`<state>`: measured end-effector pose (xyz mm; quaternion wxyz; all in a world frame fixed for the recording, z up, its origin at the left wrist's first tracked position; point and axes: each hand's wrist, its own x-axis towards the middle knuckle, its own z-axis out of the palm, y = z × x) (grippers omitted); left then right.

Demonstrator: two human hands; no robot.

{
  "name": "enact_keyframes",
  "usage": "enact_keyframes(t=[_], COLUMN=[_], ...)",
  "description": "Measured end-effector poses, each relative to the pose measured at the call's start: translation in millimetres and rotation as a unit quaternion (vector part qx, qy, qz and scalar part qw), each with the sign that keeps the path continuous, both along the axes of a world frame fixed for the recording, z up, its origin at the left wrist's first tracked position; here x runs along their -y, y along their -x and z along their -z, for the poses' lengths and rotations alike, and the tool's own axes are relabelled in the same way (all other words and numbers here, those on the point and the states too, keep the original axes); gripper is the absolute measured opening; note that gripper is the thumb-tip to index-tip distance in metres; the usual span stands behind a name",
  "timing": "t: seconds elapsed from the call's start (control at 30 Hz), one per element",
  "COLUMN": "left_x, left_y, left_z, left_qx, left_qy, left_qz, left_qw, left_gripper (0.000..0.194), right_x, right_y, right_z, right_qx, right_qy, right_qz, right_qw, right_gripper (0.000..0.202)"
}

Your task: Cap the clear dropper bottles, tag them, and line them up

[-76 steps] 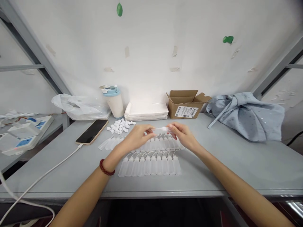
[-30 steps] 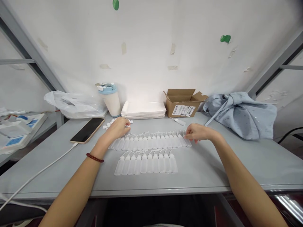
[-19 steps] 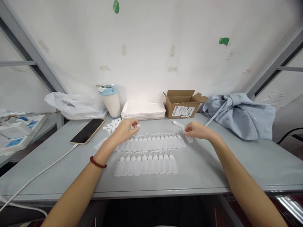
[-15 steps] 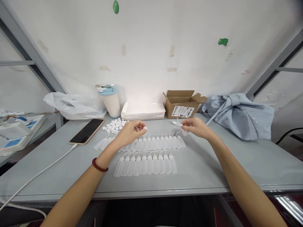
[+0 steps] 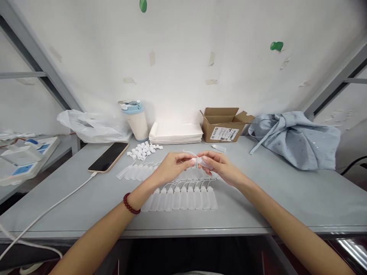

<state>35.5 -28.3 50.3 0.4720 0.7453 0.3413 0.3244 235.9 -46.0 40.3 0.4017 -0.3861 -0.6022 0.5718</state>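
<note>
Over the rows of bottles my two hands meet. My left hand (image 5: 174,167) pinches a small white cap (image 5: 194,162) at the neck of a translucent bottle (image 5: 207,163), which my right hand (image 5: 222,167) grips by its body. A thin white tube rises from the neck. Below lies a front row of flat translucent bottles (image 5: 183,199) with curved tubes; a second row (image 5: 139,172) behind it is partly hidden by my hands. Loose white caps (image 5: 142,151) form a pile at the back left. One more bottle (image 5: 219,148) lies before the cardboard box.
Along the wall stand a plastic bag (image 5: 94,126), a cup (image 5: 137,122), a stack of white sheets (image 5: 175,133), an open cardboard box (image 5: 225,128) and a blue cloth bag (image 5: 301,139). A phone (image 5: 109,157) with a white cable lies at left.
My left hand has moved right with the cap and my right hand has moved left with the bottle, so that cap and bottle neck now meet. The view has shifted slightly.
</note>
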Motion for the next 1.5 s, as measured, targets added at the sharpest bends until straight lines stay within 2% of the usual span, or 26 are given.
enact_keyframes(t=[0.13,0.33,0.4,0.53,0.6,0.67,0.8,0.93,1.1,1.23,1.5], left_x=[2.3,2.5,2.9,4.2,4.5,4.9,6.4,6.6,1.9,-0.1,1.3], left_y=[0.8,2.7,1.6,-1.4,-1.2,0.7,5.0,5.1,3.5,3.0,1.5], left_z=[-2.8,0.4,2.7,5.1,3.1,-0.9,-9.0,-9.4,-6.4,-5.6,-4.6], left_qx=[-0.020,-0.091,-0.084,-0.077,-0.079,-0.081,-0.109,-0.131,-0.062,-0.034,-0.036], left_qy=[-0.010,0.006,-0.014,-0.140,-0.178,-0.155,-0.052,-0.008,0.043,0.071,0.073], left_qz=[0.024,0.005,0.005,0.000,0.001,0.009,0.013,0.013,0.004,0.006,0.019], left_qw=[0.999,0.996,0.996,0.987,0.981,0.985,0.993,0.991,0.997,0.997,0.996], left_gripper=[0.028,0.028,0.025,0.020,0.020,0.021,0.032,0.035,0.036,0.035,0.035], right_x=[4.0,7.8,7.6,3.5,1.3,0.6,4.1,7.7,6.7,5.2,8.8], right_y=[4.6,8.3,8.9,8.5,8.5,9.4,12.2,13.3,10.9,8.7,10.9], right_z=[0.9,9.4,11.9,14.5,14.0,12.4,8.9,8.1,6.9,5.6,4.6], right_qx=[0.044,0.151,0.128,0.029,-0.001,-0.006,0.024,0.067,0.118,0.140,0.149], right_qy=[-0.021,-0.144,-0.128,-0.024,0.010,0.012,-0.027,-0.054,-0.108,-0.130,-0.145], right_qz=[-0.005,0.031,0.029,-0.009,-0.015,-0.009,0.006,0.007,0.043,0.058,0.040], right_qw=[0.999,0.977,0.983,0.999,1.000,1.000,0.999,0.996,0.986,0.980,0.977], right_gripper=[0.031,0.028,0.029,0.032,0.032,0.032,0.033,0.033,0.034,0.032,0.027])
